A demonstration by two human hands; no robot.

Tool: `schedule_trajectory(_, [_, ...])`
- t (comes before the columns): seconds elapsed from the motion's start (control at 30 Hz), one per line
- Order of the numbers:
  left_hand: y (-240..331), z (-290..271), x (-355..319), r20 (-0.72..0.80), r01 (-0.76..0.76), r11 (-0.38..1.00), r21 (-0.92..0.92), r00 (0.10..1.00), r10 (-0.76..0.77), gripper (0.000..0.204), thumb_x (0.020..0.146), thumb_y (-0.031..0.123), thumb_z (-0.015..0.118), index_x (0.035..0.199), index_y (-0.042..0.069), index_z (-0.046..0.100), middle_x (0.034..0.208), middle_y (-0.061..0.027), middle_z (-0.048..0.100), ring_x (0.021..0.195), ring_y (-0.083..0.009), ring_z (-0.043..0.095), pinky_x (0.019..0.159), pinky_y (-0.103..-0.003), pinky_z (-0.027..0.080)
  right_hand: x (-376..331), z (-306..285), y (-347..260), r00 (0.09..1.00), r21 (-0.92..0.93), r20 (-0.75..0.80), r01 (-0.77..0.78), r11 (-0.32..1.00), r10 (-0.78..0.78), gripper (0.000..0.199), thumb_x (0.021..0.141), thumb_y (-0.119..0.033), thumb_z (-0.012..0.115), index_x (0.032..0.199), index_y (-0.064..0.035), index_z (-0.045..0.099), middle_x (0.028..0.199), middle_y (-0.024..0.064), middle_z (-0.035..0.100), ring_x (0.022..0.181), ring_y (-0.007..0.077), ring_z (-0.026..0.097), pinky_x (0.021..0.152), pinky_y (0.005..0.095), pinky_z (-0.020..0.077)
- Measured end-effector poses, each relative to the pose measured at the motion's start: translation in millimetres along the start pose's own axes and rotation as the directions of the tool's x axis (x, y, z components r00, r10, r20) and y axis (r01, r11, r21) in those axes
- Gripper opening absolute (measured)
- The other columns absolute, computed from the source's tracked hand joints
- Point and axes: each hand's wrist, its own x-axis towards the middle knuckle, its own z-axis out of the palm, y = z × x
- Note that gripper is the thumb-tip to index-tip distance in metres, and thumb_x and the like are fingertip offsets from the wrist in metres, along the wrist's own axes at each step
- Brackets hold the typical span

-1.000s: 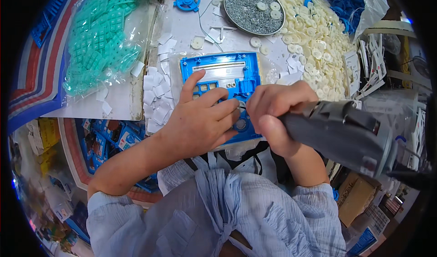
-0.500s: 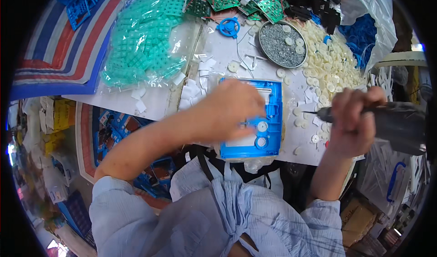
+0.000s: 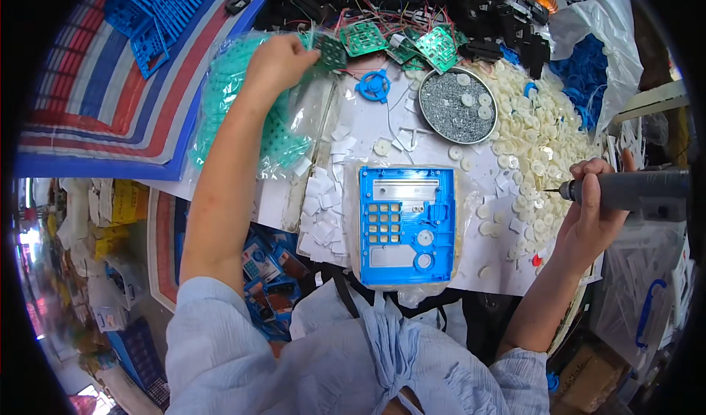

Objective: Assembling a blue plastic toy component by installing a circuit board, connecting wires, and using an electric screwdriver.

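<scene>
My left hand point(image 3: 283, 63) reaches over the bag of green keypads, its fingers pinched at the left edge of a dark green circuit board point(image 3: 330, 52). My right hand point(image 3: 594, 202) is wrapped round a dark grey electric screwdriver point(image 3: 640, 193), its thin bit pointing left over the white discs. Between my arms, nearer to me, a blue plastic housing point(image 3: 439, 227) lies inside-up on the table with nobody touching it. It has a grid of key holes, a long slot and a white round piece point(image 3: 425, 238) seated in it.
A round dish of small metal screws point(image 3: 452, 113) stands beside a heap of cream plastic discs point(image 3: 540, 143). White paper pieces point(image 3: 321, 209) lie left of the housing. A blue ring-shaped part point(image 3: 373, 86), wired green boards point(image 3: 362, 38) and black parts point(image 3: 507, 25) are farther back.
My left hand has left the housing and moved up and left to the circuit board. My right hand still holds the screwdriver, now slightly farther right. The whole view has shifted.
</scene>
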Motion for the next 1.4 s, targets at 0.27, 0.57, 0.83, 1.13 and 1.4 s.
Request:
schedule_trajectory(0.27, [47.2, -53.4, -24.1, -0.607, -0.162, 0.986, -0.04, 0.788, 0.105, 0.018, 0.087, 0.021, 0.071, 0.089, 0.003, 0.068, 0.081, -0.0099, 0.071, 0.075, -0.0222, 0.07, 0.07, -0.034, 0.053, -34.8, 6.5, -54.7, 0.88, -0.188, -0.036, 0.46, 0.868, -0.474, 0.053, 0.089, -0.008, 0.062, 0.138, 0.0032, 0.045, 0.126, 0.0261, 0.055, 0.117, 0.0298, 0.058, 0.1, 0.0397, 0.0487])
schedule_trajectory(0.57, [116.6, -23.4, -139.3, -0.275, -0.614, 0.761, -0.212, 0.784, 0.556, 0.024, 0.082, 0.013, 0.076, 0.103, 0.005, 0.066, 0.101, -0.0121, 0.069, 0.097, -0.0299, 0.067, 0.087, -0.04, 0.051, -7.1, 161.8, 40.8, 0.567, 0.453, 0.65, -0.824, 0.34, 0.506, 0.039, 0.099, -0.018, 0.059, 0.133, 0.0005, 0.055, 0.125, 0.014, 0.064, 0.116, 0.0194, 0.063, 0.095, 0.0365, 0.0538])
schedule_trajectory(0.83, [86.1, -27.6, -146.0, 0.263, 0.227, 0.215, -0.95, 0.952, 0.157, 0.039, 0.095, 0.014, 0.069, 0.127, -0.003, 0.055, 0.116, -0.0109, 0.065, 0.098, -0.0181, 0.067, 0.081, -0.03, 0.054, -10.7, 174.7, 0.0, 0.631, 0.258, 0.695, -0.665, 0.701, 0.344, 0.026, 0.098, -0.015, 0.063, 0.115, 0.0047, 0.065, 0.101, 0.0117, 0.071, 0.082, 0.0172, 0.072, 0.073, 0.032, 0.0621])
schedule_trajectory(1.13, [100.1, -22.4, -165.3, 0.114, 0.109, 0.065, -0.992, 0.991, 0.074, 0.029, 0.104, 0.017, 0.054, 0.127, 0.0, 0.055, 0.101, -0.0108, 0.069, 0.067, -0.011, 0.062, 0.056, -0.025, 0.055, -36.3, 140.8, -8.8, 0.795, 0.369, 0.416, -0.591, 0.717, 0.441, 0.027, 0.102, -0.021, 0.061, 0.106, 0.0049, 0.069, 0.093, 0.0098, 0.073, 0.084, 0.0131, 0.07, 0.074, 0.0276, 0.0581])
schedule_trajectory(1.4, [107.1, -17.5, -174.6, 0.215, 0.212, -0.365, -0.907, 0.976, 0.031, 0.033, 0.106, 0.02, 0.048, 0.135, 0.003, 0.049, 0.114, -0.014, 0.069, 0.089, -0.0179, 0.071, 0.055, -0.028, 0.058, -49.0, 131.8, 8.4, 0.571, 0.49, 0.624, -0.818, 0.302, 0.533, 0.02, 0.101, -0.019, 0.063, 0.103, 0.0, 0.067, 0.084, 0.0078, 0.069, 0.073, 0.0142, 0.067, 0.059, 0.025, 0.0567])
